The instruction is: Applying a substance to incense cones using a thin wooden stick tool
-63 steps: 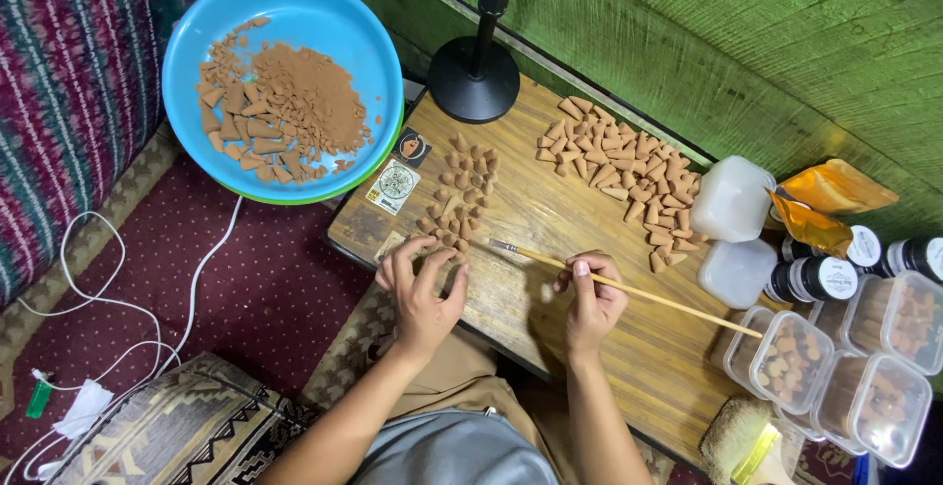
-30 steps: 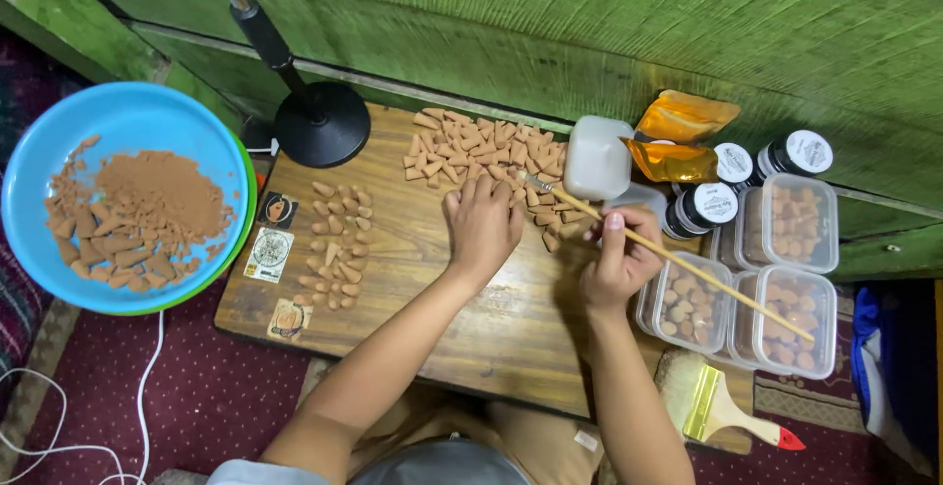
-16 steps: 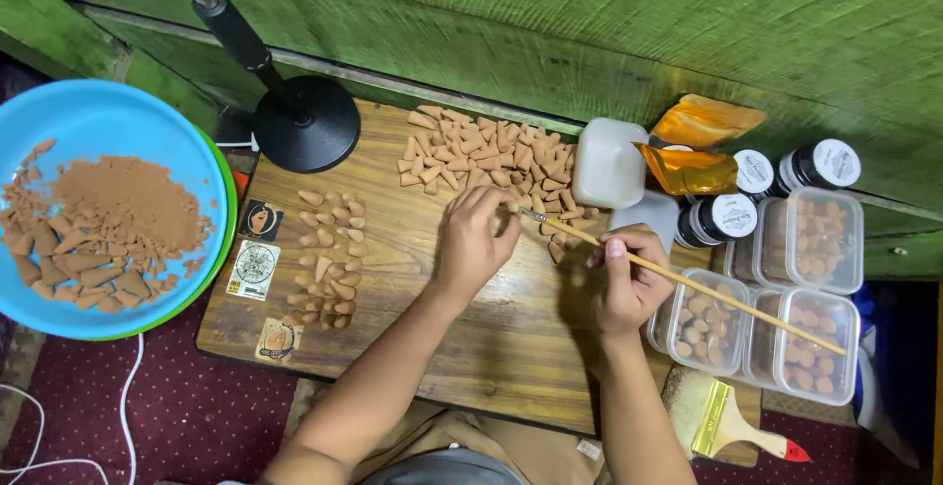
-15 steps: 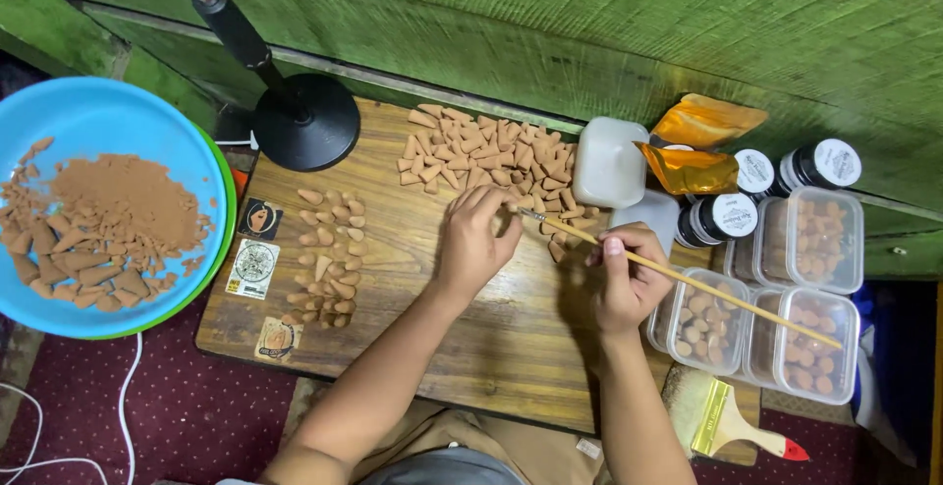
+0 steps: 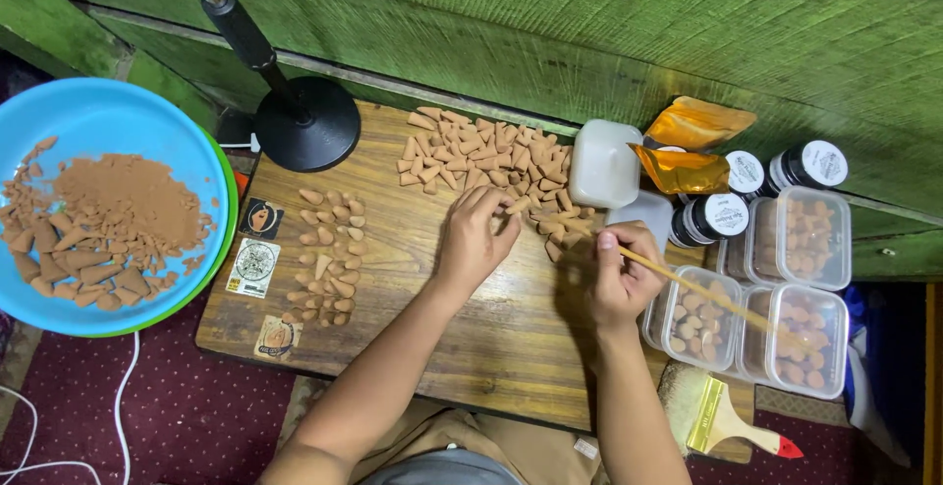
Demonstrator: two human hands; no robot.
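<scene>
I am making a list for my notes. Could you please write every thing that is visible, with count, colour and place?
wooden board: one, brown, centre
large cone pile: many, tan, board's far edge
small cone group: many, tan, board's left part
basin: one, blue, left, holding powder and broken pieces
stand base: one, black, board's far left corner
stickers: three, board's left edge
clear boxes: four, holding cones, right
dark jars: three, white lids, right
orange pouches: two, far right
white tub: one, beside the pile
brush: one, near right
thin stick: one, tan, in right hand
left hand: at the pile
right hand: holding the stick

Both hands [image 5: 476,235] [image 5: 621,274] forward, fingers curled, pinching.
</scene>
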